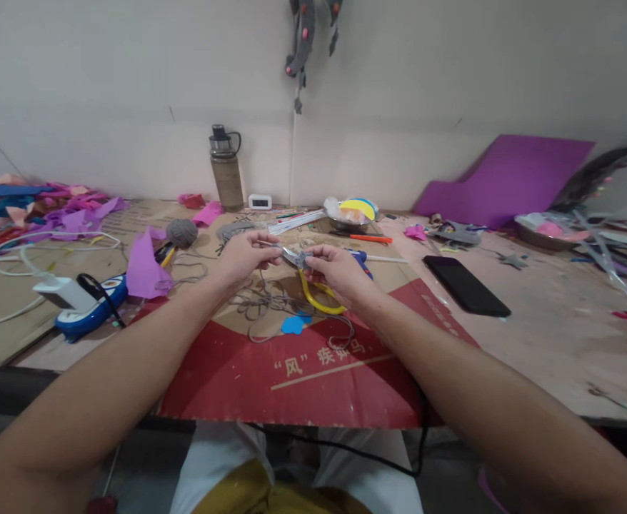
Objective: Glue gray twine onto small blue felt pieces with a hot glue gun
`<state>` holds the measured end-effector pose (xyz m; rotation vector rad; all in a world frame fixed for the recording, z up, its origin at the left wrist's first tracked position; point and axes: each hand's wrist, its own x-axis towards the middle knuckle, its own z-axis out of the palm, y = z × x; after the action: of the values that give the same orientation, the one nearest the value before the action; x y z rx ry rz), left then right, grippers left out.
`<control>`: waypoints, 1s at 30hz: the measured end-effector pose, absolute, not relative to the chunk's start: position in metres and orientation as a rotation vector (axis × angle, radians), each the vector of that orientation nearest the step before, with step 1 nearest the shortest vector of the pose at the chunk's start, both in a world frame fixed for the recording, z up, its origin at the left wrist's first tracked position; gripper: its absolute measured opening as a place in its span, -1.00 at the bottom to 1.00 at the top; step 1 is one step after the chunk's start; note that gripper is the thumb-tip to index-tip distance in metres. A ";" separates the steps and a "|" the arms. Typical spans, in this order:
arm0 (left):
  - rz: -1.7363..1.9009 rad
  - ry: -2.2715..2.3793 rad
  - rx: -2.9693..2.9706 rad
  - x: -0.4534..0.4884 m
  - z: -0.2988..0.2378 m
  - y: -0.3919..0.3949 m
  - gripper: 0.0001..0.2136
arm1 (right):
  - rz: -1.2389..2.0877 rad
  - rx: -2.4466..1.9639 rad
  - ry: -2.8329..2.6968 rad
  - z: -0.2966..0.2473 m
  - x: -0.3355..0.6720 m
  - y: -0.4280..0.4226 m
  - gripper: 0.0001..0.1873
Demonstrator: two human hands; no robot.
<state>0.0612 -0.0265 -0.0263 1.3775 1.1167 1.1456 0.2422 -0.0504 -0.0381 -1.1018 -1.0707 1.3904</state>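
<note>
My left hand (249,255) is closed in a pinch above the cardboard, on what appears to be a strand of grey yarn. Close beside it, my right hand (335,271) pinches a small grey piece (303,259), its shape partly covered by the fingers. Between and under the hands lie scissors (321,303) with a yellow handle, their metal blades near the fingertips; whether they rest on the table, I cannot tell. Loose grey yarn (260,303) tangles below, with small blue cut pieces (293,325) in front. A grey yarn ball (181,233) sits behind to the left.
A red-printed cardboard sheet (313,392) covers the near table. Left are a power strip (91,307) with charger and felt scraps (72,207). A bottle (226,171), small clock (260,202) and bowl (350,214) stand behind. A phone (466,285) lies right; a glue gun (361,260) is beside my right hand.
</note>
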 end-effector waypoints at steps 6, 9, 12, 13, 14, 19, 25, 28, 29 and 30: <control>1.111 1.129 1.355 0.059 -0.026 -0.025 -0.83 | 1.476 -1.146 -1.015 -0.031 0.241 -0.053 -0.81; 1.104 1.083 1.315 0.059 -0.028 -0.023 -0.86 | 1.508 -1.141 -0.993 -0.031 0.241 -0.053 -0.80; 1.099 1.035 1.274 0.059 -0.030 -0.021 -0.88 | 1.547 -1.118 -0.975 -0.032 0.242 -0.052 -0.80; 1.098 1.032 1.256 0.059 -0.030 -0.021 -0.88 | 1.564 -1.109 -0.974 -0.033 0.242 -0.052 -0.81; 1.097 1.035 1.239 0.060 -0.030 -0.020 -0.88 | 1.579 -1.098 -0.975 -0.033 0.243 -0.052 -0.82; 1.072 1.039 1.191 0.060 -0.025 -0.023 -0.87 | 1.600 -1.043 -0.997 -0.036 0.244 -0.051 -0.88; 1.060 1.093 1.179 0.061 -0.021 -0.026 -0.87 | 1.559 -1.055 -1.024 -0.039 0.245 -0.051 -0.96; 1.060 1.114 1.214 0.062 -0.022 -0.026 -0.83 | 1.517 -1.087 -1.058 -0.040 0.245 -0.051 -0.88; 1.063 1.116 1.226 0.062 -0.022 -0.026 -0.83 | 1.507 -1.094 -1.062 -0.040 0.245 -0.051 -0.86; 1.067 1.118 1.236 0.061 -0.023 -0.026 -0.83 | 1.500 -1.096 -1.065 -0.040 0.244 -0.051 -0.84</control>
<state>0.0614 -0.0256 -0.0229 1.2363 1.1177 1.0666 0.2444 -0.0512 -0.0399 -1.0957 -1.0651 1.4999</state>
